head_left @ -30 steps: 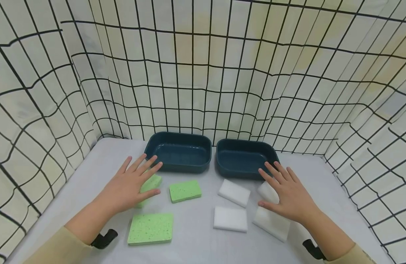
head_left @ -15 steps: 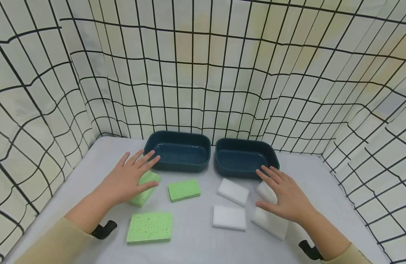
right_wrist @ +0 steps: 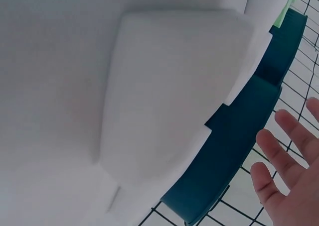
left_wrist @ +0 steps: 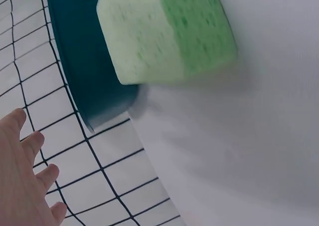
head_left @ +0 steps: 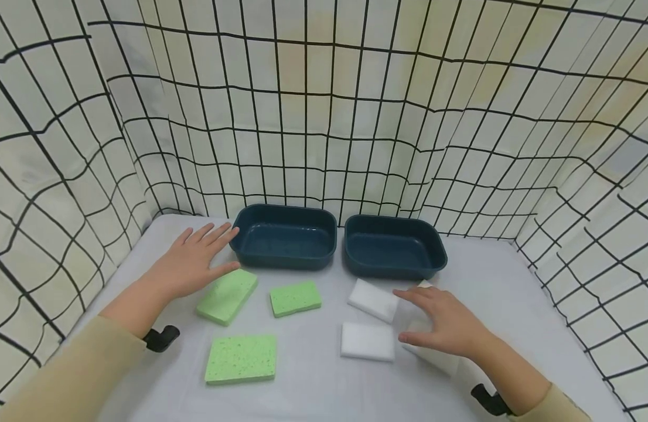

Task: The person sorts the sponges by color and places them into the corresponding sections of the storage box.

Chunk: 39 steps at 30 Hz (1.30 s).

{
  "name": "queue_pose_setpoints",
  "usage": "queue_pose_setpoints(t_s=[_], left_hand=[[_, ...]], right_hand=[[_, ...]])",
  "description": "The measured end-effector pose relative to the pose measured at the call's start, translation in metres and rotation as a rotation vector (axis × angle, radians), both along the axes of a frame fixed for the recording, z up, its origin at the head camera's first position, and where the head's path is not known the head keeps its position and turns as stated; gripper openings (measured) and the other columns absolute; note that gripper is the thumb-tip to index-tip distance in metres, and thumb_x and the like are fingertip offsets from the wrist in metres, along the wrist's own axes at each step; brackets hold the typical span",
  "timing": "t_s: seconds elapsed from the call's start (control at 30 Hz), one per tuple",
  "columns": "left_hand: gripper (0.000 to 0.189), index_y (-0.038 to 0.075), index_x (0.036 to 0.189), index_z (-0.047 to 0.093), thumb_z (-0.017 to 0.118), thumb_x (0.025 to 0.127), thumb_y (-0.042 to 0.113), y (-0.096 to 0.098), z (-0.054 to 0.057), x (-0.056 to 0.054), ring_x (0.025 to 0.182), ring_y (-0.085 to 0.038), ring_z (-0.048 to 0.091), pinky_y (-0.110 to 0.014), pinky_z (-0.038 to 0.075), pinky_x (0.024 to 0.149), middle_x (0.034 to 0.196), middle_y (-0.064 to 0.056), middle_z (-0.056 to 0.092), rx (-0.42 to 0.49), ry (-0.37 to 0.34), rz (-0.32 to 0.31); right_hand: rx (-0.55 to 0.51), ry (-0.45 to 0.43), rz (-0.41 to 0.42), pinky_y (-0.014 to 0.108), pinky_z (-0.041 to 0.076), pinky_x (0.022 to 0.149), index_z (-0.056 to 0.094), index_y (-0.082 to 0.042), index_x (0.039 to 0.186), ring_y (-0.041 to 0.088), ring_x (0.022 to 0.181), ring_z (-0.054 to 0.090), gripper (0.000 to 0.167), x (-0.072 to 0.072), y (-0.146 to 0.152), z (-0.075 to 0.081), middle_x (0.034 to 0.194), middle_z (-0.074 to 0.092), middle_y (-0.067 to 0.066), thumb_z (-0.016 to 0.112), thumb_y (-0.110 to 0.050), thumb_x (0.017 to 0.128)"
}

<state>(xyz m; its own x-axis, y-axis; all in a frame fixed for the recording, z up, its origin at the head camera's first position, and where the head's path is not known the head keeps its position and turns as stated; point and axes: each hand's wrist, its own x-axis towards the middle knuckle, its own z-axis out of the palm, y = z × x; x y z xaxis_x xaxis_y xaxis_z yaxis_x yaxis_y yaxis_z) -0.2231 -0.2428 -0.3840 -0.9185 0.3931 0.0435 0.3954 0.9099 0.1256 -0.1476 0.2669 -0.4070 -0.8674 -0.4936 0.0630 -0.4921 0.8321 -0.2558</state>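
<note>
My left hand (head_left: 189, 264) hovers with spread fingers beside the left green sponge (head_left: 228, 296), its fingertips near the left blue tray's corner. Two more green sponges lie close by, a small one (head_left: 295, 299) and a larger one (head_left: 241, 359). Over the white sponges on the right is my right hand (head_left: 445, 322), fingers extended and thumb apart, holding nothing. It partly hides a white sponge (head_left: 435, 358) beneath it and another behind it. Two further white sponges, a rear one (head_left: 373, 300) and a front one (head_left: 367, 341), lie left of its fingertips.
Two dark blue trays, a left one (head_left: 284, 261) and a right one (head_left: 395, 271), stand side by side at the back of the white table (head_left: 308, 387). A black wire grid (head_left: 326, 138) backed with pale cloth surrounds the table on three sides.
My left hand has moved up and left, uncovering more of the left green sponge. My right hand has drawn down and slightly left, away from the right tray, and turned. The sponges lie where they were.
</note>
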Motion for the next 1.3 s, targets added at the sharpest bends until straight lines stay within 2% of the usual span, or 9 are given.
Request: queue_pose_setpoints(t_s=[0.13, 0.27, 0.57, 0.7, 1.0, 1.3], left_hand=[[0.087, 0.018, 0.161, 0.017, 0.04, 0.095, 0.07, -0.008, 0.001, -0.01, 0.148, -0.043, 0.014, -0.064, 0.003, 0.116, 0.164, -0.012, 0.018, -0.034, -0.016, 0.016], [0.087, 0.016, 0.161, 0.016, 0.039, 0.096, 0.07, -0.012, -0.001, -0.021, 0.148, -0.045, 0.013, -0.066, 0.003, 0.115, 0.164, -0.015, 0.017, -0.061, -0.039, 0.029], [0.09, 0.012, 0.16, 0.02, 0.031, 0.095, 0.074, -0.018, -0.004, -0.046, 0.146, -0.049, 0.015, -0.068, 0.007, 0.114, 0.163, -0.019, 0.018, -0.092, -0.061, 0.034], [0.088, 0.012, 0.159, 0.023, 0.032, 0.096, 0.073, -0.019, -0.006, -0.054, 0.144, -0.05, 0.018, -0.068, 0.009, 0.113, 0.162, -0.019, 0.02, -0.106, -0.062, 0.03], [0.092, 0.013, 0.16, 0.019, 0.026, 0.094, 0.077, -0.015, -0.013, -0.064, 0.144, -0.052, 0.016, -0.069, 0.008, 0.113, 0.162, -0.022, 0.019, -0.11, -0.111, 0.029], [0.094, 0.011, 0.16, 0.017, 0.026, 0.093, 0.078, -0.013, -0.014, -0.064, 0.143, -0.053, 0.016, -0.071, 0.008, 0.112, 0.162, -0.022, 0.017, -0.104, -0.162, 0.043]], right_hand=[[-0.007, -0.078, 0.013, 0.053, 0.039, 0.105, 0.053, -0.036, 0.143, 0.018, 0.126, 0.051, 0.08, 0.003, -0.006, 0.0, 0.136, 0.057, -0.01, 0.065, -0.077, 0.075], [0.004, -0.126, 0.027, 0.052, 0.042, 0.102, 0.055, -0.038, 0.141, 0.018, 0.123, 0.053, 0.081, 0.004, -0.013, -0.001, 0.132, 0.059, -0.01, 0.068, -0.078, 0.072], [0.053, -0.165, 0.089, 0.046, 0.046, 0.1, 0.059, -0.036, 0.138, 0.016, 0.119, 0.055, 0.074, 0.007, -0.028, -0.002, 0.125, 0.062, -0.012, 0.078, -0.064, 0.072], [0.077, -0.164, 0.103, 0.044, 0.047, 0.1, 0.06, -0.035, 0.137, 0.015, 0.118, 0.056, 0.072, 0.008, -0.032, -0.003, 0.125, 0.062, -0.011, 0.083, -0.056, 0.072], [0.124, -0.181, 0.103, 0.041, 0.05, 0.095, 0.061, -0.035, 0.136, 0.013, 0.114, 0.058, 0.069, 0.007, -0.035, -0.008, 0.126, 0.061, -0.011, 0.083, -0.053, 0.073], [0.141, -0.164, 0.123, 0.039, 0.051, 0.093, 0.064, -0.036, 0.133, 0.012, 0.113, 0.059, 0.064, 0.007, -0.034, -0.012, 0.123, 0.062, -0.012, 0.082, -0.054, 0.074]])
